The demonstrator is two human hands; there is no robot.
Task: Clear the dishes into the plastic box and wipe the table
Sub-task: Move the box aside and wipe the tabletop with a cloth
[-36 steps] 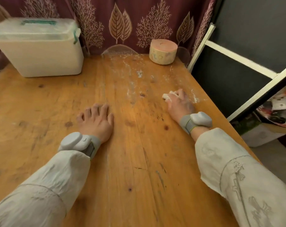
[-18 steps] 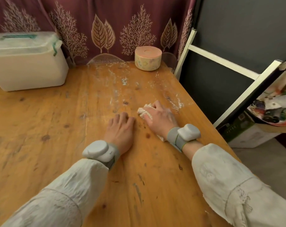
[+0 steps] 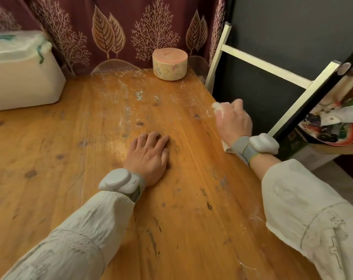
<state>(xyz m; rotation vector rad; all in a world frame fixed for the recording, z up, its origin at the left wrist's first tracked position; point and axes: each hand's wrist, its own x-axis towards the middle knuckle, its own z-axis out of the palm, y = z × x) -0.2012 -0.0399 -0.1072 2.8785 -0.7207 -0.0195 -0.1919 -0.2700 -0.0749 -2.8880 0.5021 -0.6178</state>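
Observation:
The wooden table point(image 3: 70, 158) carries whitish smears point(image 3: 131, 110) along its middle and far right part. My right hand point(image 3: 233, 123) is at the table's right edge, shut on a crumpled white tissue point(image 3: 217, 107) that pokes out past the fingers and under the wrist. My left hand point(image 3: 149, 156) lies flat on the table's middle, palm down, fingers together, holding nothing. The white plastic box point(image 3: 20, 77) with a closed lid and green clasp stands at the far left; its contents are hidden.
A round roll of pink tissue paper point(image 3: 169, 64) in a patterned wrapper stands at the far right corner, before a maroon leaf-print curtain point(image 3: 131, 27). A white-framed dark panel point(image 3: 272, 77) and a shelf of colourful clutter point(image 3: 333, 122) flank the table's right edge.
My right hand swept the tissue left to beside the left hand, then back right to the table's edge. The left hand stayed flat on the table.

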